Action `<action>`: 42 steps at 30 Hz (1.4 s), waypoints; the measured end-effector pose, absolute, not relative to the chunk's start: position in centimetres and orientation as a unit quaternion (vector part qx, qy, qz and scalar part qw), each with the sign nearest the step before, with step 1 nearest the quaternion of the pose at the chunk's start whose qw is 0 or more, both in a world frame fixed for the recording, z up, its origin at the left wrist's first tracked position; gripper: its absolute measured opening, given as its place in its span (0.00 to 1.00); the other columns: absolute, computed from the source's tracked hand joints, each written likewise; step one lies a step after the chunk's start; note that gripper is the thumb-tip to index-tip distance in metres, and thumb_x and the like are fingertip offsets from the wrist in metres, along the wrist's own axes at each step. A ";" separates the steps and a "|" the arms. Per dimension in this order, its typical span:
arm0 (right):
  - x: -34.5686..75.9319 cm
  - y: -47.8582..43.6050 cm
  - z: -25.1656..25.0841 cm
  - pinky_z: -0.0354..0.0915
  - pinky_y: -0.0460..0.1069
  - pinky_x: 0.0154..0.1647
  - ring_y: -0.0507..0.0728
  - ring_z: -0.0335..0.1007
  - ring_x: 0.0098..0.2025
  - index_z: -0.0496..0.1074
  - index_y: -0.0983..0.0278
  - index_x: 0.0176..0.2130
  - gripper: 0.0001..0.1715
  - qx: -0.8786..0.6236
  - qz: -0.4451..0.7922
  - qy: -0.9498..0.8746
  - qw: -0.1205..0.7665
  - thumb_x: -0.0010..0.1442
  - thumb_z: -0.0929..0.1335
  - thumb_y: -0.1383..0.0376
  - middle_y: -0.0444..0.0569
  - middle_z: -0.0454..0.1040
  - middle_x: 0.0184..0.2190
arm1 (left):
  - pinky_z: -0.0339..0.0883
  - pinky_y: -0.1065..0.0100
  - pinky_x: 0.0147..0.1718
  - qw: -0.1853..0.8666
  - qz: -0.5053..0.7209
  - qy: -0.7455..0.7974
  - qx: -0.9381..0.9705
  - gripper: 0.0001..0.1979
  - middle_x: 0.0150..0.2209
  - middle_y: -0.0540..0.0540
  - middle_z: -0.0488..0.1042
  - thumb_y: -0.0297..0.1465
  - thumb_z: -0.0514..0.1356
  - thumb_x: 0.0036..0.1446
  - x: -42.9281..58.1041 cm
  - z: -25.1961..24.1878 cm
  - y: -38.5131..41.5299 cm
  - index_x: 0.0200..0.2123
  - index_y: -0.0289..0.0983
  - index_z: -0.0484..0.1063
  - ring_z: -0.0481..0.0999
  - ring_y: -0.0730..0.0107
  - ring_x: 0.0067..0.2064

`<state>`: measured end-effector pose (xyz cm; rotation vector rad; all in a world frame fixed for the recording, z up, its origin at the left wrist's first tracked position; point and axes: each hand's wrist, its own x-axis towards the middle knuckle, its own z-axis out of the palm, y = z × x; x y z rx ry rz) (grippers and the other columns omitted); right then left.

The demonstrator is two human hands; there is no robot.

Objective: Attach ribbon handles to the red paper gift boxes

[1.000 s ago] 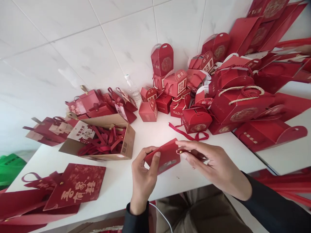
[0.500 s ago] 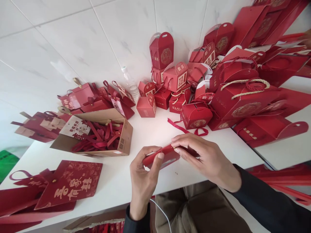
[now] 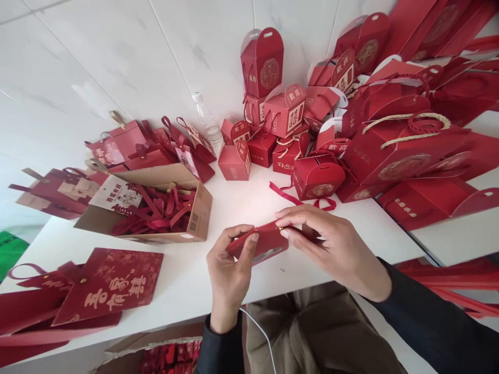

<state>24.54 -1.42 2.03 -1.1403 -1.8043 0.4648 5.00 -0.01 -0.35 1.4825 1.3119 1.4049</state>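
Low over the white table point(image 3: 234, 205), I hold a small red paper gift box point(image 3: 271, 244) between both hands, its flat side facing me with a pale patch low on it. My left hand point(image 3: 229, 267) is closed round its left end, thumb on the near side and fingers behind. At its right end, my right hand point(image 3: 337, 246) pinches the edge beside a small gold stud; part of a dark red strip shows under those fingers. A red ribbon point(image 3: 290, 197) lies on the table just beyond the hands.
Left stands an open cardboard box point(image 3: 200, 215) of red straps, with red bags point(image 3: 130, 140) behind it. A printed red bag point(image 3: 117, 283) lies at front left. Red gift boxes point(image 3: 268, 67) pile up at the back and right. A clear bottle point(image 3: 207, 122) stands by the wall.
The view has tilted slightly downward. The gift box has turned a little so more of its near face shows; both hands keep their grip on it.
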 end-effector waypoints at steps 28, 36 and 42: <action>24.9 -5.0 2.5 0.75 0.46 0.37 0.54 0.79 0.40 0.74 0.58 0.54 0.20 -0.404 0.098 -0.822 0.388 0.69 0.65 0.76 0.49 0.78 0.43 | 0.76 0.66 0.47 0.241 0.556 0.398 0.689 0.12 0.42 0.48 0.79 0.18 0.62 0.62 5.9 -1.7 -3.8 0.43 0.40 0.70 0.80 0.69 0.45; 24.3 -5.3 2.3 0.74 0.45 0.47 0.52 0.78 0.43 0.71 0.58 0.51 0.11 -0.438 0.159 -0.779 0.420 0.72 0.68 0.71 0.46 0.78 0.43 | 0.76 0.68 0.43 0.157 0.549 0.421 0.705 0.15 0.42 0.48 0.80 0.18 0.62 0.63 5.8 -1.7 -2.2 0.49 0.41 0.73 0.80 0.69 0.44; 24.5 -5.4 2.4 0.72 0.39 0.37 0.48 0.75 0.38 0.74 0.57 0.47 0.10 -0.449 0.251 -0.739 0.434 0.71 0.67 0.71 0.43 0.76 0.41 | 0.73 0.56 0.52 0.069 0.536 0.461 0.704 0.23 0.58 0.40 0.73 0.22 0.65 0.60 6.3 0.0 -4.0 0.58 0.43 0.73 0.74 0.55 0.58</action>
